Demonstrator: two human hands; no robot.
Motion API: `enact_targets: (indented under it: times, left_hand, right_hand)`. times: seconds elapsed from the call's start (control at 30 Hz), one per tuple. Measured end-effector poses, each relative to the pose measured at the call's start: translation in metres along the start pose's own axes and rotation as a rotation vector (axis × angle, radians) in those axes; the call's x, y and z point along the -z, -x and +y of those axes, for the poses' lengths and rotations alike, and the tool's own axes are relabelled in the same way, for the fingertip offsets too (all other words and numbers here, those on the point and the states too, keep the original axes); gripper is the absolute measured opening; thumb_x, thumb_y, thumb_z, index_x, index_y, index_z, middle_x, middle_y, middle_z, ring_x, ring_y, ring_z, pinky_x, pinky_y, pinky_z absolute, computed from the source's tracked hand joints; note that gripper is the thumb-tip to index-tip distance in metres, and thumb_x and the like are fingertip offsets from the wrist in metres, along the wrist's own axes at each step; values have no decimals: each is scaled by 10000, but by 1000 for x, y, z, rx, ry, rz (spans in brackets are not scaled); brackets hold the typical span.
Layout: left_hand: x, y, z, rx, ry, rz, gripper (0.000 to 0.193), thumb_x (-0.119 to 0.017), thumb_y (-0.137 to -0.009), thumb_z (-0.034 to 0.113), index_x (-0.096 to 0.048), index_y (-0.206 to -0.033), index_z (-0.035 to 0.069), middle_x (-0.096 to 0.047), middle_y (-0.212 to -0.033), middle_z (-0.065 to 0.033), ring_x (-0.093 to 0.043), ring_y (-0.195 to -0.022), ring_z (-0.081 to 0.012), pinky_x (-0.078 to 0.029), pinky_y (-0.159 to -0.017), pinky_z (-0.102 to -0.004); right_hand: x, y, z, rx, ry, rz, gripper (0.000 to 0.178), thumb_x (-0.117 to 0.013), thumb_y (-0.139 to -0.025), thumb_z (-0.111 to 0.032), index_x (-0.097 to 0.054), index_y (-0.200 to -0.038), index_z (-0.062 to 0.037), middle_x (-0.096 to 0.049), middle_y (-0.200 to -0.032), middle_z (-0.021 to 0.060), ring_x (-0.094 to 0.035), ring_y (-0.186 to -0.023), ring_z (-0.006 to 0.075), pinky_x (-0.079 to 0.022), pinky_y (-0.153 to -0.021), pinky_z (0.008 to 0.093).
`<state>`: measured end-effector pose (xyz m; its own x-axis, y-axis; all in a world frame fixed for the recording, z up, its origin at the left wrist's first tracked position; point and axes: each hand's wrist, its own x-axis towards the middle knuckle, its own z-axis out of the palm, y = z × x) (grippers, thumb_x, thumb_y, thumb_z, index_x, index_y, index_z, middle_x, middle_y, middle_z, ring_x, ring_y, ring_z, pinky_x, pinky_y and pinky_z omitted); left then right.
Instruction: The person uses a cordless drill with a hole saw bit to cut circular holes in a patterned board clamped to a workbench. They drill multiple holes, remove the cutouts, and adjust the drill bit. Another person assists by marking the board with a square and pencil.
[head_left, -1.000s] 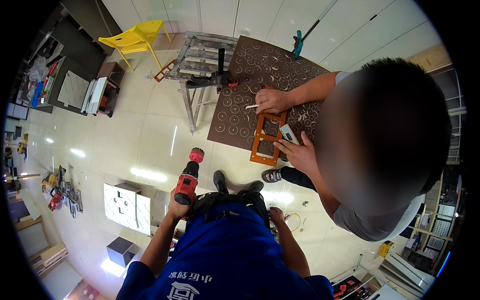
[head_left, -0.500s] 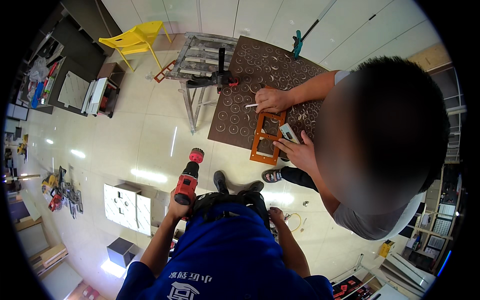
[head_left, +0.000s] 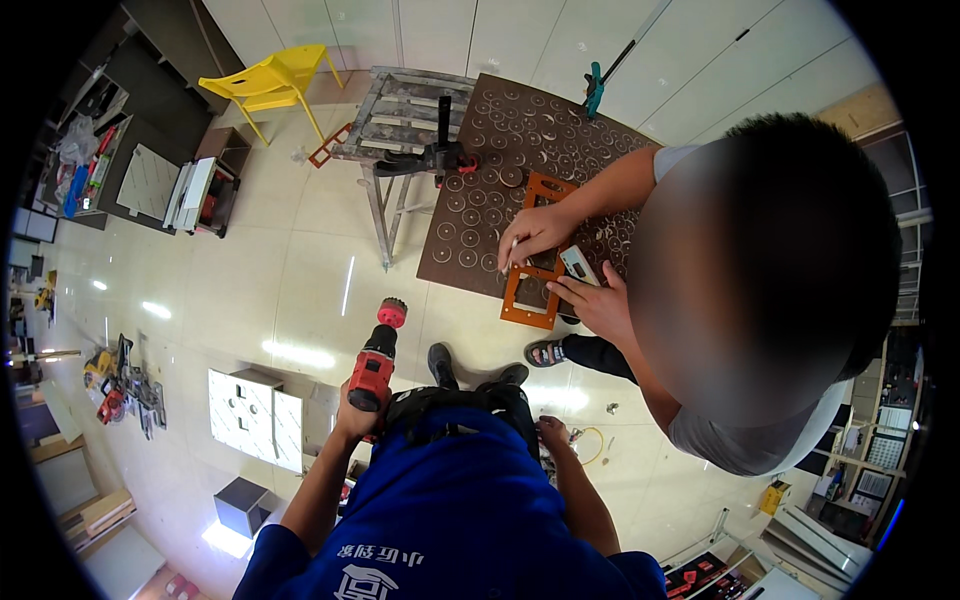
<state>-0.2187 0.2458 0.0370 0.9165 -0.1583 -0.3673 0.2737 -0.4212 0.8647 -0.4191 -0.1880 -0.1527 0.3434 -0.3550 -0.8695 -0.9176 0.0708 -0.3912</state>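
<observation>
My left hand (head_left: 357, 412) grips the handle of a red and black cordless drill (head_left: 372, 370). A red hole saw (head_left: 393, 312) with a toothed rim sits in its chuck, pointing away from me. At my right side my right hand (head_left: 552, 432) hangs low beside my hip; its fingers are too small and foreshortened to read. Across from me a co-worker's hand (head_left: 540, 232) holds a thin white marker-like stick (head_left: 513, 246) over an orange frame-shaped template (head_left: 530, 314). The co-worker's other hand (head_left: 598, 303) presses the template, beside a small white device with a display (head_left: 578, 264).
The template lies on a brown board (head_left: 455, 240) covered with ring-shaped cuts. A black clamp (head_left: 430, 160) holds the board near a worn slatted bench (head_left: 385, 125); a green clamp (head_left: 595, 90) grips its far edge. A yellow chair (head_left: 270, 82) and a white panel (head_left: 255, 420) stand left.
The co-worker's hand with the white stick has moved down the template toward its near opening. My hands and the drill have hardly moved.
</observation>
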Motion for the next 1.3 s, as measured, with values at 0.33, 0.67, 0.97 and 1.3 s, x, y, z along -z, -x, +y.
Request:
enact_targets:
  times: [0.33, 0.67, 0.97, 1.3]
  left_hand:
    - [3, 2, 6, -21, -29, 5, 164, -679, -775, 93, -600, -903, 28, -597, -751, -57, -582, -669, -173, -496, -642, -338]
    - [3, 1, -1, 6, -23, -23, 180, -675, -775, 96, -608, -926, 26, -598, -754, -63, -582, -662, -174, -496, -638, -339]
    - [1, 1, -5, 4, -16, -22, 195, -678, -776, 98, -615, -947, 29, -607, -768, -67, -594, -675, -181, -500, -649, -342]
    - [1, 1, 9, -13, -13, -11, 194, -668, -783, 94, -618, -957, 25, -609, -777, -65, -593, -684, -187, -499, -661, -339]
  right_hand:
    - [-3, 6, -4, 14, -66, 9, 418, -649, -838, -154, -611, -1217, 18, -722, -971, 129, -706, -791, 187, -534, -604, 290]
    - [-1, 2, 1, -8, -32, -9, 416, -647, -861, -189, -600, -1247, -40, -707, -1005, 100, -685, -829, 188, -541, -672, 314]
    - [1, -1, 1, 2, -20, -32, 431, -637, -878, -204, -580, -1279, -56, -699, -1043, 95, -680, -882, 201, -547, -721, 331]
    - [1, 4, -2, 52, -61, 4, 425, -646, -844, -171, -608, -1217, 29, -722, -983, 132, -711, -812, 191, -528, -605, 295]
